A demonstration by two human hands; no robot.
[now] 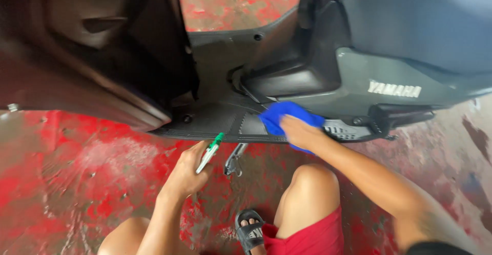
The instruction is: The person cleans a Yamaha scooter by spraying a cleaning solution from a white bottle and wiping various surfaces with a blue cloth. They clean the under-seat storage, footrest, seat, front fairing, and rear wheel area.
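Note:
A grey and black scooter [359,76] stands on a wet red floor, seen from its side. My right hand [302,132] presses a blue cloth [282,114] against the edge of the scooter's ribbed footboard [215,122], near the lower grey side panel. My left hand [187,170] hangs below the footboard and grips a small white spray bottle with a green nozzle [211,150], its nozzle pointing up toward the footboard. My knees and red shorts [307,237] show at the bottom.
The metal side stand [234,160] hangs under the footboard between my hands. My foot in a black sandal [249,229] rests on the wet, worn red floor [77,183]. The scooter's dark front panel [92,45] fills the upper left.

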